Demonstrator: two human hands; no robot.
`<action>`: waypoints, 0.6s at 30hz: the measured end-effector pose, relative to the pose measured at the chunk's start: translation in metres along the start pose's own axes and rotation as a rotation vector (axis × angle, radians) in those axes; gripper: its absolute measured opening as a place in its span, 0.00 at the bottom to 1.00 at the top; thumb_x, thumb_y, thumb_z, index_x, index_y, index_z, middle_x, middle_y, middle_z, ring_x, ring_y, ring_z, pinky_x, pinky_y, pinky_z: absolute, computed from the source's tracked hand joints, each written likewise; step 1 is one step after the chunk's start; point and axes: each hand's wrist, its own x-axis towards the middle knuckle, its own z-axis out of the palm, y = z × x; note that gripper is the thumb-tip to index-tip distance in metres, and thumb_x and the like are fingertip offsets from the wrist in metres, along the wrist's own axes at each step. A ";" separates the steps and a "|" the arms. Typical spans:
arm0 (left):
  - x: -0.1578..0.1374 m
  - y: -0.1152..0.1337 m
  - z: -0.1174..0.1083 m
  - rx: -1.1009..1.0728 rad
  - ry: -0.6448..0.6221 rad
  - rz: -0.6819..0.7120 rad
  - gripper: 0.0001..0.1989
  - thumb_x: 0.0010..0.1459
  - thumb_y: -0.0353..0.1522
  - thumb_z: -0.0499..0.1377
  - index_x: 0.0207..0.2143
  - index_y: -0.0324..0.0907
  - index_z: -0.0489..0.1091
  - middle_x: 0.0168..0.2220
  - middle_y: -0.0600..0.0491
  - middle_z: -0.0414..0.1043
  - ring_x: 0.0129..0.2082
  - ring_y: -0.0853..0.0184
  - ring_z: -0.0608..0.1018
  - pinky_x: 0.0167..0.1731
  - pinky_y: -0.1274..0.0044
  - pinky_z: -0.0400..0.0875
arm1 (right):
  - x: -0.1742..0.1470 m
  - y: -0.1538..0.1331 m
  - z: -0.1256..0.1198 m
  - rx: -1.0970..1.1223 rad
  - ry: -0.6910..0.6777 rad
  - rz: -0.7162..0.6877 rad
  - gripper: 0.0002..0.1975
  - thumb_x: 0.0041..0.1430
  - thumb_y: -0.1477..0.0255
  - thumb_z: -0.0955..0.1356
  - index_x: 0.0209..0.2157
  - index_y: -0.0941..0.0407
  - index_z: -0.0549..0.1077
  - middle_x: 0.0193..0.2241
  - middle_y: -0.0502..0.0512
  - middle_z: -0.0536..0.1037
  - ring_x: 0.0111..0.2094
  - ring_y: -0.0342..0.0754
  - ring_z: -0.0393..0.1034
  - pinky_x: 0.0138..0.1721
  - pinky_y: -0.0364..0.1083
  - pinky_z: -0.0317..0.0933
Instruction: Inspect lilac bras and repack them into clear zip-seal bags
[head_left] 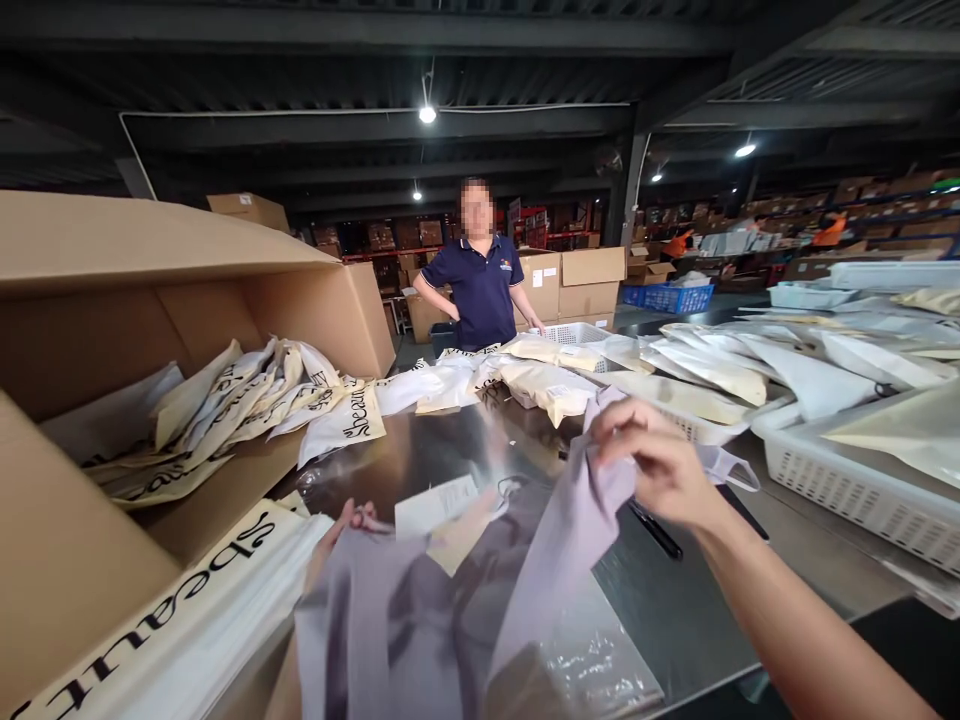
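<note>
A lilac garment (405, 610) hangs stretched between my two hands above the metal table. Its left edge is pinched by my left hand (352, 520), which is mostly behind the cloth. My right hand (652, 460) grips the right part, raised higher, with the fabric bunched under the fingers. A white paper tag (436, 506) and a cream tag (459, 535) lie against the garment near its middle. Below its right side a clear plastic bag (600, 650) rests on the table. A black pen-like object (657, 532) lies below my right hand.
An open cardboard box (367, 310) with several printed bags (247, 400) stands at left. More filled bags (547, 385) line the table's far side. White perforated baskets (862, 500) hold bags at right. Across the table stands a person (480, 290) in a dark polo shirt.
</note>
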 end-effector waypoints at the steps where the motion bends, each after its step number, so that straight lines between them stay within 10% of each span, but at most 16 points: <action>1: -0.003 -0.013 -0.004 -0.023 0.016 -0.019 0.19 0.69 0.36 0.49 0.28 0.38 0.71 0.24 0.55 0.73 0.29 0.68 0.79 0.34 0.74 0.78 | -0.021 0.015 -0.002 -0.141 -0.142 0.044 0.10 0.60 0.74 0.65 0.30 0.52 0.78 0.33 0.56 0.72 0.36 0.49 0.70 0.36 0.49 0.67; 6: -0.027 -0.056 0.004 -0.266 -0.011 -0.275 0.06 0.54 0.34 0.60 0.31 0.41 0.74 0.33 0.44 0.79 0.39 0.51 0.82 0.43 0.59 0.76 | -0.107 0.042 0.016 -0.451 -0.727 0.386 0.18 0.55 0.83 0.60 0.29 0.55 0.79 0.41 0.62 0.76 0.48 0.59 0.67 0.48 0.60 0.60; 8: -0.038 -0.045 0.014 -0.261 -0.029 -0.235 0.16 0.47 0.38 0.64 0.37 0.38 0.76 0.45 0.37 0.77 0.51 0.42 0.76 0.54 0.53 0.67 | -0.116 0.030 0.030 -0.397 -0.838 0.513 0.17 0.50 0.82 0.63 0.36 0.54 0.80 0.51 0.62 0.73 0.57 0.63 0.61 0.54 0.63 0.55; 14: -0.065 0.055 0.051 -0.202 -0.541 0.067 0.32 0.45 0.39 0.65 0.54 0.40 0.72 0.55 0.36 0.70 0.59 0.38 0.66 0.60 0.48 0.53 | -0.102 -0.005 0.094 -0.194 -0.922 0.722 0.44 0.46 0.66 0.72 0.66 0.54 0.59 0.65 0.65 0.57 0.66 0.67 0.47 0.64 0.67 0.40; 18: -0.057 0.072 0.069 -0.304 -0.520 -0.001 0.27 0.41 0.29 0.64 0.48 0.40 0.76 0.41 0.39 0.77 0.50 0.39 0.72 0.57 0.47 0.53 | -0.115 0.007 0.126 -0.287 -0.805 0.767 0.42 0.45 0.70 0.75 0.63 0.56 0.63 0.57 0.69 0.67 0.57 0.68 0.60 0.57 0.63 0.54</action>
